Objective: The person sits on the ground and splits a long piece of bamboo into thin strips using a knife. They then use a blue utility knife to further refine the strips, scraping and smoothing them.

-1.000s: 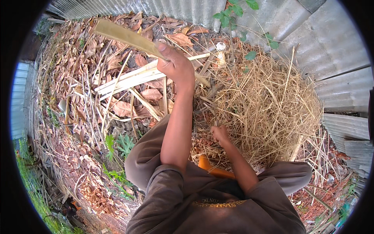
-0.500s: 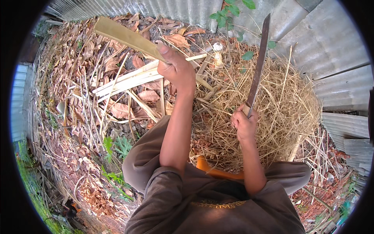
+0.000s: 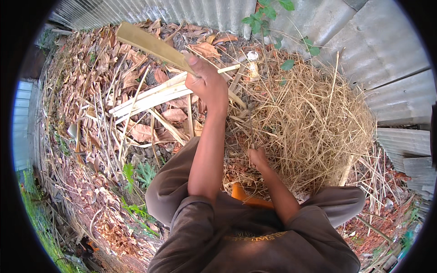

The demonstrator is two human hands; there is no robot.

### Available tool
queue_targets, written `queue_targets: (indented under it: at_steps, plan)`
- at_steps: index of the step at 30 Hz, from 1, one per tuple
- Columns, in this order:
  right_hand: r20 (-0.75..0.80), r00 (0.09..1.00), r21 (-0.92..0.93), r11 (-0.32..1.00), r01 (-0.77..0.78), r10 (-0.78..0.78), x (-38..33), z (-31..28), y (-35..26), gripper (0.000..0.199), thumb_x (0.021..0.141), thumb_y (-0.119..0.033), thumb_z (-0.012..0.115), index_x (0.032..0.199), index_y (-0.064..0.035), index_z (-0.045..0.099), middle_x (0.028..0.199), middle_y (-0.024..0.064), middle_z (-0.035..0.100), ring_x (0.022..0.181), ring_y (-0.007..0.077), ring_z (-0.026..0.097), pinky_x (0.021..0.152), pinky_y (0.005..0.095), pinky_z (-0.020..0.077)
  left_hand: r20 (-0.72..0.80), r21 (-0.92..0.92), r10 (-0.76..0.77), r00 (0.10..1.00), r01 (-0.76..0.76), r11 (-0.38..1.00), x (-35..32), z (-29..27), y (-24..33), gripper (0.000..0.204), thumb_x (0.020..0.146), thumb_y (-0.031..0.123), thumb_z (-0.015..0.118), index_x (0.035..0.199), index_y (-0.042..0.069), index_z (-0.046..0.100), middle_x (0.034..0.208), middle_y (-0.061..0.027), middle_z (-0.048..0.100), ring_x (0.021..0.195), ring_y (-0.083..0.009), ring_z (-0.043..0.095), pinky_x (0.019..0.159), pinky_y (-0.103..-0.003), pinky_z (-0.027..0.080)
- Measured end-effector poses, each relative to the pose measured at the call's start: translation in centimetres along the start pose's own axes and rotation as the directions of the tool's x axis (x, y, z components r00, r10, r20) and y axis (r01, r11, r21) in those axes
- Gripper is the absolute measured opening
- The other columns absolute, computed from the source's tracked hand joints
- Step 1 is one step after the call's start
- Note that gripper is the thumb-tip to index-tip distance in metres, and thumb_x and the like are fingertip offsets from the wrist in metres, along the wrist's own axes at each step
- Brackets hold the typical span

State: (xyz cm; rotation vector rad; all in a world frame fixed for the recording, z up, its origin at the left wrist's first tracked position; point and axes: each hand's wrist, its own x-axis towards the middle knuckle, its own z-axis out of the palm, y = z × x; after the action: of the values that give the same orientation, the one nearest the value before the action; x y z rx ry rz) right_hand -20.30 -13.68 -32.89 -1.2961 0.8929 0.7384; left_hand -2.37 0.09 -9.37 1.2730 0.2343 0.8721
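Note:
My left hand [image 3: 208,86] is closed around a split piece of bamboo [image 3: 152,45], with the thumb lying along it. The wide end slants up to the far left, and the lower end shows to the right of the hand. My right hand [image 3: 258,158] grips a machete [image 3: 251,129] low in front of my lap. Its blade is seen nearly edge-on as a thin dark line running up toward the bamboo's lower end; whether the two touch I cannot tell. Several pale split strips [image 3: 152,99] lie on the ground behind and left of my left hand.
A heap of dry shavings [image 3: 314,123] fills the right side. Corrugated metal sheets [image 3: 382,54] stand behind and to the right. Brown leaves [image 3: 104,68] cover the ground at left. Something orange [image 3: 250,200] lies between my legs. A pale bottle-like object [image 3: 253,66] stands beyond the heap.
My right hand has swung the machete down and to the left, from upright over the heap to near the bamboo's lower end. My left hand and the bamboo have barely moved.

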Motion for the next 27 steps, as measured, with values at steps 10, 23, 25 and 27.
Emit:
queue_targets:
  at_steps: [10, 23, 25, 27]
  plan:
    - [-0.035, 0.458, 0.150, 0.449, 0.881, -0.888, -4.5, -0.2, -5.1, 0.010, 0.078, -0.003, 0.055, 0.070, -0.0049, 0.049, 0.055, 0.0000, 0.048, 0.042, 0.0076, 0.039, 0.038, 0.0266, 0.0315, -0.047, -0.025, -0.002, 0.999, 0.001, 1.000, -0.1, -0.4, 0.4, 0.059, 0.102, 0.049, 0.039, 0.058, 0.010, 0.031, 0.049, 0.0046, 0.032, 0.045, -0.0051, 0.030, 0.042, -0.027, 0.020]
    - [-0.051, 0.518, 0.179, 0.503, 0.846, -0.854, -8.9, 0.8, -6.2, 0.016, 0.076, -0.014, 0.061, 0.068, -0.0014, 0.055, 0.059, 0.0050, 0.054, 0.050, 0.0133, 0.049, 0.048, 0.0326, 0.0395, -0.024, 0.019, -0.005, 1.000, 0.005, 1.000, -0.3, -1.1, 0.2, 0.059, 0.101, 0.048, 0.039, 0.057, 0.010, 0.032, 0.050, 0.0051, 0.033, 0.047, -0.0050, 0.029, 0.043, -0.026, 0.021]
    - [-0.020, 0.855, -0.148, 0.848, 0.509, -0.518, -3.1, 0.7, 1.3, 0.013, 0.077, -0.005, 0.056, 0.068, -0.0038, 0.048, 0.057, 0.0034, 0.050, 0.042, 0.0110, 0.041, 0.040, 0.0284, 0.0330, 0.019, 0.037, -0.002, 1.000, 0.001, 0.999, -0.7, -0.1, 0.3, 0.059, 0.102, 0.049, 0.038, 0.057, 0.011, 0.031, 0.050, 0.0046, 0.033, 0.046, -0.0051, 0.030, 0.043, -0.025, 0.022]
    - [-0.084, 0.958, -0.280, 0.929, 0.243, -0.275, -1.8, 0.7, 4.0, 0.016, 0.077, -0.001, 0.054, 0.066, -0.0054, 0.043, 0.056, 0.0026, 0.047, 0.038, 0.0098, 0.038, 0.036, 0.0262, 0.0296, 0.045, 0.083, 0.034, 0.998, -0.038, 0.996, 0.0, -0.2, 0.1, 0.059, 0.102, 0.049, 0.036, 0.057, 0.012, 0.030, 0.050, 0.0038, 0.033, 0.046, -0.0053, 0.030, 0.042, -0.024, 0.023]
